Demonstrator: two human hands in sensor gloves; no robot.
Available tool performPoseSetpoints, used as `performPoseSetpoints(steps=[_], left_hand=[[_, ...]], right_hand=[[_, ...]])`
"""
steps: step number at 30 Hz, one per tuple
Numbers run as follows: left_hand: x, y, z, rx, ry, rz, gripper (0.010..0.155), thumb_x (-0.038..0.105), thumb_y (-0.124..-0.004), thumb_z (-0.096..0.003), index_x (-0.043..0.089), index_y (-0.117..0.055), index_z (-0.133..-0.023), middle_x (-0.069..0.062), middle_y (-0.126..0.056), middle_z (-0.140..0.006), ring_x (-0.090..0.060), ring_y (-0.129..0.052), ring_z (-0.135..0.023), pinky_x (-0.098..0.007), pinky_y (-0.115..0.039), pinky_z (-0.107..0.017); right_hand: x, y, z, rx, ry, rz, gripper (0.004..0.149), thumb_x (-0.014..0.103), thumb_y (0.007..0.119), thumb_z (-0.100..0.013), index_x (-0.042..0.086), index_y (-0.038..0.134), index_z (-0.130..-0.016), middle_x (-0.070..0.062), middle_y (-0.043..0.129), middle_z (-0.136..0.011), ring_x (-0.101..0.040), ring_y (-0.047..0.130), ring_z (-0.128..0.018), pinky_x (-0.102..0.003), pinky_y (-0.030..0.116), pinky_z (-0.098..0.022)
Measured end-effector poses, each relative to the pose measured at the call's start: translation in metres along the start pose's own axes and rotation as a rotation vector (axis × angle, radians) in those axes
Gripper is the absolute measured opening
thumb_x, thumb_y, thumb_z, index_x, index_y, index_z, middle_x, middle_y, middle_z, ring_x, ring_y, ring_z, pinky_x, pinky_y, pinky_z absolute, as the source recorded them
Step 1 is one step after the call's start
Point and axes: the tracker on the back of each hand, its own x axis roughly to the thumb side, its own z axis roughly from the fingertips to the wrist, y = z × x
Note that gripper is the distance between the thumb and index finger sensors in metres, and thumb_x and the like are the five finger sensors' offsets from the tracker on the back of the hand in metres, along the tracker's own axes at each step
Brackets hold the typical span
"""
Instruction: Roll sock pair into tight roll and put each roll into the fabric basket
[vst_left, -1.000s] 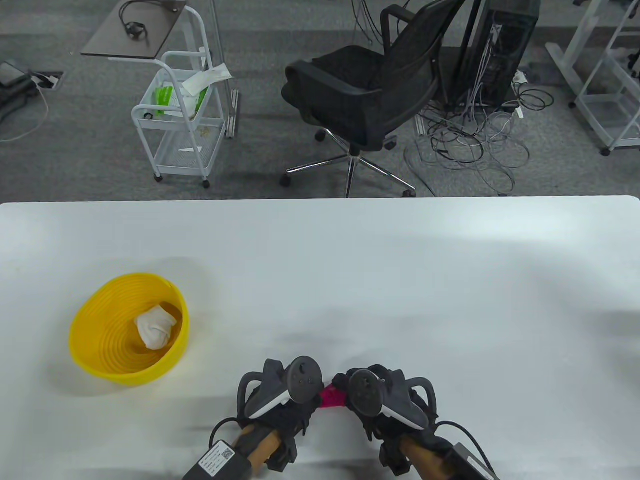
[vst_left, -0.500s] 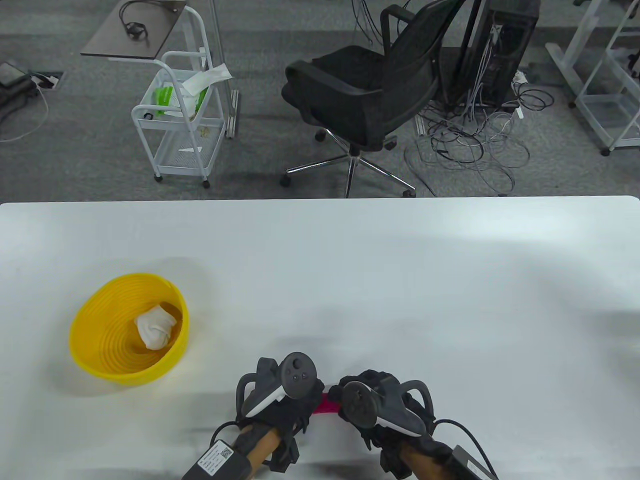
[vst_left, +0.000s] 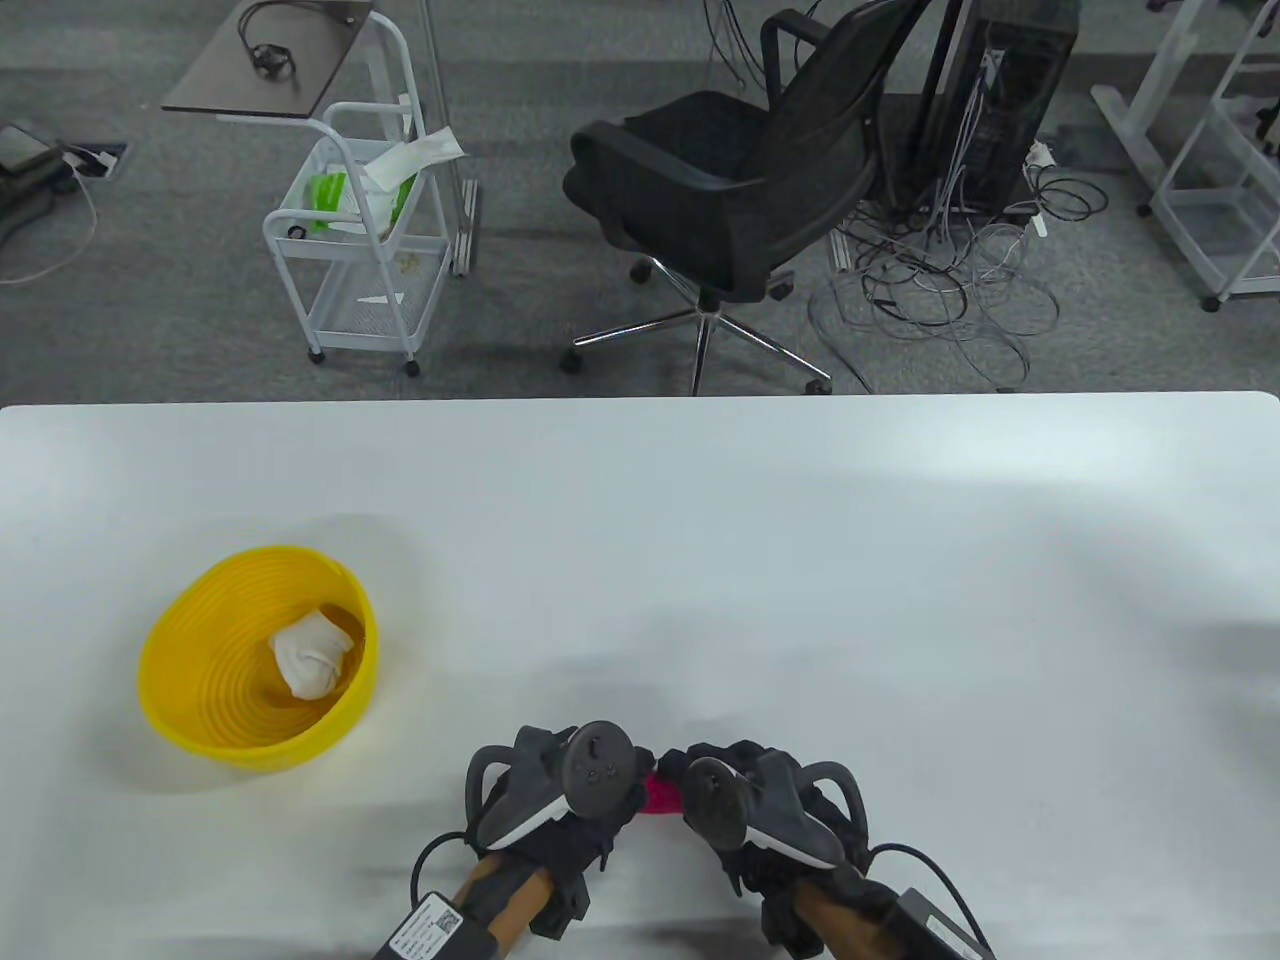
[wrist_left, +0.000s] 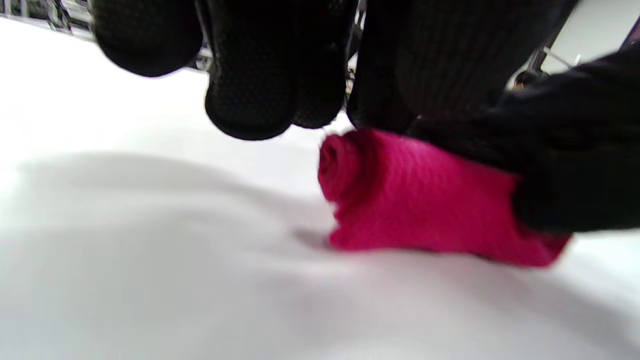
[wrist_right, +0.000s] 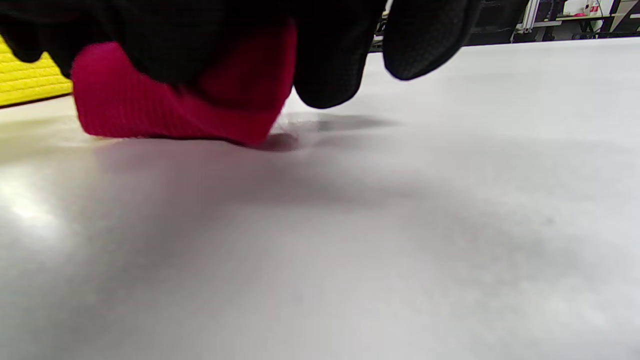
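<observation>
A rolled pink sock pair lies on the white table near its front edge, between my two hands. My right hand grips it, fingers curled over its top and far side. My left hand is at the roll's left end. In the left wrist view one finger touches the top of the roll, and the other fingertips hang just clear of it, leaving the spiral end bare. The yellow basket stands at the left with a white sock roll inside.
Beyond the table's far edge are a black office chair, a white wire cart and loose cables on the floor. The basket's yellow wall shows at the left edge of the right wrist view.
Both hands have shifted slightly left and toward the table's front edge with the pink roll between them. Less of the pink shows between the trackers than a second ago.
</observation>
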Motion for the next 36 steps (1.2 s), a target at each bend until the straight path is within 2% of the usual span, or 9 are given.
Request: performPoseSetpoints(steps=[5,7,9,11,13,16,22,27,36], left_hand=[[-0.003,-0.011,-0.006,-0.038,0.016,-0.027,0.057,0.046,-0.088,-0.0333,0.031,-0.084,-0.088,-0.001,-0.085,-0.093,-0.023,-0.095,-0.070,-0.047,-0.076,-0.050],[-0.004,-0.016,-0.008,-0.061,0.030,-0.057,0.054,0.043,-0.085,-0.0357,0.032,-0.082,-0.089,0.000,-0.085,-0.093,-0.021,-0.093,-0.069,-0.046,-0.075,-0.050],[-0.005,-0.018,-0.009,-0.029,0.008,-0.039,0.053,0.042,-0.085,-0.0360,0.031,-0.083,-0.088,-0.001,-0.086,-0.092,-0.023,-0.094,-0.067,-0.046,-0.075,-0.049],[-0.004,-0.018,-0.008,-0.034,0.011,-0.044,0.053,0.042,-0.084,-0.0362,0.031,-0.083,-0.088,-0.001,-0.086,-0.091,-0.022,-0.094,-0.066,-0.046,-0.075,-0.049],[-0.004,-0.017,-0.008,-0.046,0.011,-0.041,0.053,0.042,-0.084,-0.0363,0.031,-0.084,-0.088,-0.001,-0.087,-0.089,-0.022,-0.094,-0.065,-0.046,-0.076,-0.049],[-0.005,-0.018,-0.008,-0.058,0.005,-0.034,0.053,0.042,-0.082,-0.0369,0.030,-0.083,-0.088,-0.002,-0.087,-0.090,-0.022,-0.094,-0.065,-0.046,-0.075,-0.049],[-0.009,-0.018,-0.005,-0.069,-0.004,0.004,0.056,0.044,-0.078,-0.0378,0.031,-0.077,-0.092,-0.002,-0.084,-0.092,-0.023,-0.093,-0.068,-0.046,-0.074,-0.051],[-0.015,-0.018,-0.003,-0.145,-0.046,0.089,0.066,0.047,-0.084,-0.0346,0.034,-0.069,-0.097,-0.002,-0.076,-0.100,-0.024,-0.088,-0.074,-0.047,-0.072,-0.053],[-0.015,-0.017,-0.001,-0.108,-0.030,0.120,0.066,0.051,-0.081,-0.0343,0.034,-0.069,-0.097,-0.004,-0.076,-0.099,-0.024,-0.090,-0.073,-0.047,-0.073,-0.052]], right_hand=[[-0.002,0.000,-0.002,0.013,0.019,-0.042,0.055,0.047,0.068,-0.044,0.041,0.055,-0.097,0.012,0.067,-0.107,-0.018,0.075,-0.096,-0.052,0.065,-0.070],[-0.001,-0.007,0.000,-0.033,0.011,-0.030,0.056,0.048,0.071,-0.043,0.042,0.057,-0.097,0.014,0.065,-0.107,-0.019,0.073,-0.098,-0.053,0.064,-0.070],[0.002,-0.014,0.003,-0.084,-0.001,-0.017,0.054,0.049,0.074,-0.042,0.043,0.062,-0.094,0.015,0.067,-0.106,-0.018,0.073,-0.098,-0.052,0.064,-0.071],[0.006,-0.019,0.007,-0.093,-0.028,0.008,0.052,0.050,0.076,-0.041,0.044,0.069,-0.092,0.015,0.070,-0.104,-0.018,0.073,-0.098,-0.053,0.063,-0.071],[0.009,-0.020,0.008,-0.085,-0.042,0.039,0.053,0.051,0.078,-0.040,0.043,0.070,-0.091,0.014,0.073,-0.103,-0.018,0.074,-0.097,-0.054,0.063,-0.071],[0.010,-0.011,0.004,-0.009,-0.020,0.099,0.057,0.053,0.078,-0.039,0.042,0.066,-0.094,0.011,0.071,-0.105,-0.020,0.072,-0.098,-0.054,0.063,-0.070],[-0.002,0.000,-0.004,0.072,0.039,-0.015,0.060,0.048,0.077,-0.041,0.042,0.056,-0.098,0.008,0.067,-0.107,-0.020,0.073,-0.097,-0.054,0.064,-0.070],[-0.008,-0.001,-0.007,0.088,0.061,-0.108,0.056,0.044,0.077,-0.042,0.037,0.063,-0.096,0.006,0.077,-0.099,-0.018,0.081,-0.089,-0.053,0.064,-0.069],[-0.011,-0.006,-0.007,0.102,0.044,-0.211,0.054,0.042,0.078,-0.042,0.032,0.070,-0.094,0.002,0.084,-0.093,-0.020,0.087,-0.081,-0.053,0.067,-0.068]])
